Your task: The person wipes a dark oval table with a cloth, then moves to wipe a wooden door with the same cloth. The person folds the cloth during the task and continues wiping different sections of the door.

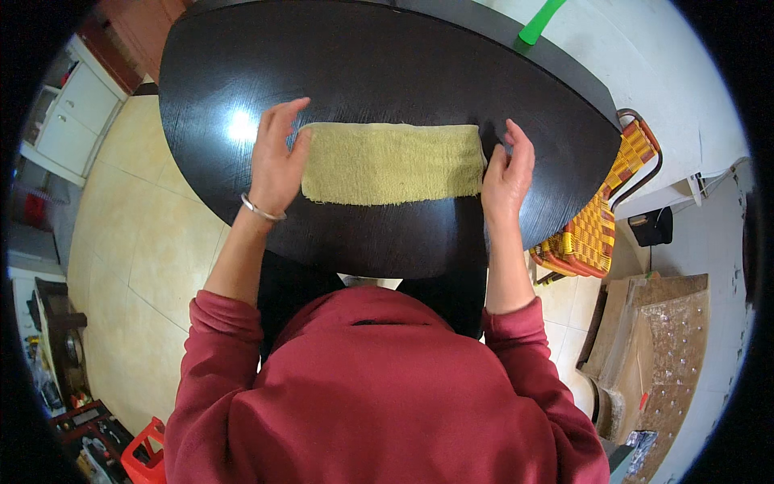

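Observation:
A yellow-green terry towel [393,163] lies as a flat, wide rectangle on the dark wooden table [375,66]. Its lower edge looks fringed, and a pale hem runs along the top. My left hand [278,154], with a silver bangle at the wrist, is at the towel's left end, fingers apart and thumb over the upper left corner. At the right end is my right hand [510,175], fingers parted, the thumb side close to the towel's edge. Neither hand grips the cloth; whether the thumbs touch it I cannot tell.
A green object [538,27] stands on the ledge beyond the table's far edge. Woven yellow-and-brown chairs [589,230] are at the table's right. Cardboard [653,345] leans by the right wall. A red plastic stool [145,454] is at lower left, white cabinets [75,127] farther up.

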Action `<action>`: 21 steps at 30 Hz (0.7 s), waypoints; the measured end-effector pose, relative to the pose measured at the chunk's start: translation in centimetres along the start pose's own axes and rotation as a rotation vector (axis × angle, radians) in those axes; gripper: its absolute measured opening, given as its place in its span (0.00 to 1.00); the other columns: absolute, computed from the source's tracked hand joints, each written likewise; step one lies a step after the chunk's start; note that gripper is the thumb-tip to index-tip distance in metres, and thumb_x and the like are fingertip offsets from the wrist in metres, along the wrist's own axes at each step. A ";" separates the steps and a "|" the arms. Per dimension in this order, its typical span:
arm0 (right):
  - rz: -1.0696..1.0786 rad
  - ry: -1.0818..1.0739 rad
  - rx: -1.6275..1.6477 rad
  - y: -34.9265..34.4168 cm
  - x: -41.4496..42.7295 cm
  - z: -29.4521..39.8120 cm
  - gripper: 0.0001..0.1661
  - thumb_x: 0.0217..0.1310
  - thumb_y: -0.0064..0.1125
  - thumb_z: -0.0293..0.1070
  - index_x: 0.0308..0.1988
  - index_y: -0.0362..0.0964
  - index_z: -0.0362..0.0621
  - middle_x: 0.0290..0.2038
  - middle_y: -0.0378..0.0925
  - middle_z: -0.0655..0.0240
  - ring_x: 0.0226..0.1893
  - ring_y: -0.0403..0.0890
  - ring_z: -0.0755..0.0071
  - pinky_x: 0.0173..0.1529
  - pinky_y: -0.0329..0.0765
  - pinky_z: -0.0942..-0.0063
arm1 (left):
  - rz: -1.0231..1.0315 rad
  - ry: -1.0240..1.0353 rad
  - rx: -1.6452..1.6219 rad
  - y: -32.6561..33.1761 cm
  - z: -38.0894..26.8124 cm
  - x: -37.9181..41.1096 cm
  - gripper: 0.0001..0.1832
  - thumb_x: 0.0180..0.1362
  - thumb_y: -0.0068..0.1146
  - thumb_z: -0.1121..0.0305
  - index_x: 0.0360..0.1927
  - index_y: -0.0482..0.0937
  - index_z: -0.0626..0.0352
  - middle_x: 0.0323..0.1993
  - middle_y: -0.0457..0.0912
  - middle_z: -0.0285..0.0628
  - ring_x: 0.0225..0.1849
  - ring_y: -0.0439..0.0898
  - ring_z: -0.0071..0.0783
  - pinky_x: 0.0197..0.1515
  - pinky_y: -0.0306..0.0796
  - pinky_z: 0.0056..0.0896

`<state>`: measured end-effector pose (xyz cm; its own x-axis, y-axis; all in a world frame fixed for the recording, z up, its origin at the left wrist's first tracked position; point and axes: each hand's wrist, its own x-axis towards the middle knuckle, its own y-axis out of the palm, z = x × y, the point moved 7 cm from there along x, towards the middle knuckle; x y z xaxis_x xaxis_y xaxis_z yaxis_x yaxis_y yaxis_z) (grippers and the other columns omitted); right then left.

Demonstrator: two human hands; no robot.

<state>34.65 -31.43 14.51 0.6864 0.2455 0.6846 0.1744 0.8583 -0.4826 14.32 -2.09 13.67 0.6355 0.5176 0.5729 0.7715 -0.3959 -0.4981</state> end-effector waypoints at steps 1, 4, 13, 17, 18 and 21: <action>-0.020 -0.031 -0.025 -0.4 -0.4 0.4 0.23 0.65 0.53 0.16 0.59 0.73 0.40 0.57 0.78 0.53 0.60 0.77 0.50 0.64 0.74 0.59 | 0.046 0.051 0.065 0.3 -0.9 -0.5 0.23 0.64 0.57 0.77 0.63 0.76 0.55 0.62 0.76 0.47 0.60 0.77 0.45 0.62 0.73 0.42; 0.043 -0.247 -0.050 -0.5 -1.7 3.6 0.28 0.60 0.55 0.15 0.60 0.73 0.41 0.61 0.76 0.51 0.64 0.74 0.47 0.68 0.69 0.55 | 0.189 0.250 0.194 3.9 -3.7 -2.8 0.27 0.61 0.60 0.73 0.66 0.74 0.51 0.70 0.70 0.46 0.73 0.66 0.51 0.73 0.61 0.50; 0.455 -0.354 -0.472 6.8 -4.9 2.9 0.46 0.63 0.63 0.56 0.74 0.61 0.48 0.77 0.55 0.56 0.78 0.53 0.53 0.79 0.45 0.45 | 0.404 0.368 0.466 11.8 -3.6 -5.5 0.46 0.58 0.60 0.36 0.78 0.61 0.37 0.81 0.53 0.39 0.83 0.46 0.47 0.79 0.38 0.65; 0.438 -0.366 -0.465 6.9 -5.0 2.9 0.45 0.64 0.63 0.54 0.73 0.62 0.46 0.76 0.57 0.55 0.78 0.54 0.52 0.79 0.47 0.45 | 0.401 0.365 0.455 11.8 -3.2 -5.4 0.46 0.58 0.61 0.37 0.78 0.62 0.37 0.81 0.54 0.38 0.83 0.47 0.46 0.79 0.37 0.63; 0.432 -0.367 -0.455 6.8 -4.9 3.0 0.44 0.64 0.63 0.52 0.73 0.62 0.45 0.76 0.58 0.54 0.78 0.55 0.51 0.79 0.48 0.45 | 0.393 0.365 0.451 11.7 -3.2 -5.4 0.46 0.58 0.61 0.37 0.78 0.62 0.37 0.81 0.54 0.38 0.83 0.47 0.46 0.80 0.37 0.63; 0.367 -0.257 -0.263 5.6 -4.1 2.3 0.41 0.65 0.65 0.44 0.71 0.63 0.42 0.74 0.60 0.50 0.77 0.56 0.47 0.78 0.53 0.46 | 0.417 0.357 0.504 11.8 -3.0 -5.5 0.44 0.62 0.54 0.33 0.79 0.60 0.35 0.82 0.53 0.37 0.83 0.44 0.45 0.80 0.34 0.63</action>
<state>31.19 -26.62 10.30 0.5458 0.6399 0.5409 0.1496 0.5607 -0.8144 20.02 -11.85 6.59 0.9100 0.0886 0.4051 0.4111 -0.0651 -0.9093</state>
